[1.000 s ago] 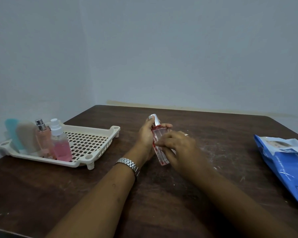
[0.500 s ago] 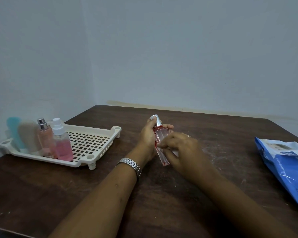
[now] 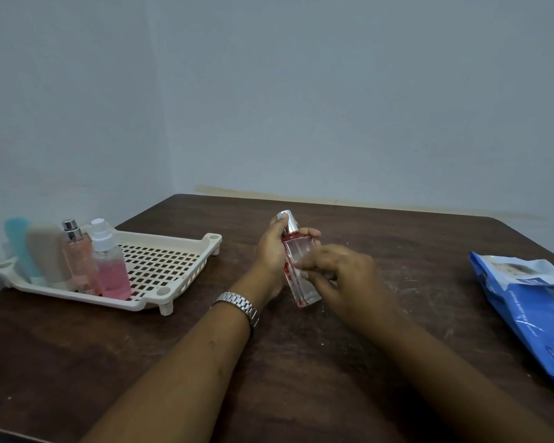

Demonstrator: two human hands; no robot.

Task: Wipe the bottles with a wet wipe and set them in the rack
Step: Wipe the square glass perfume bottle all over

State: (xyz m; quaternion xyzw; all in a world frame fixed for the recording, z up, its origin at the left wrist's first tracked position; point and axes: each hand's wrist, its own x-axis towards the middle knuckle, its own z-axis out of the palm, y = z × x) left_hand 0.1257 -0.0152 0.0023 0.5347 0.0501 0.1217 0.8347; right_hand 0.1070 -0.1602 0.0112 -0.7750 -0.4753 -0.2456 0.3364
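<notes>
Gripping a clear bottle [image 3: 296,260] in the left hand [image 3: 269,251], fingers wrapped round it, right hand [image 3: 343,270] with curled fingers blurred against its side, their hold unclear, rack [image 3: 214,239] off left.

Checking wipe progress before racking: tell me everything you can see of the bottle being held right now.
The bottle is slim, square-sided, clear like glass, with red trim and a silver cap. It is tilted, cap away from the camera, over the table. The left hand grips its upper part; the right hand pinches its middle. No wipe clearly shows.
</notes>
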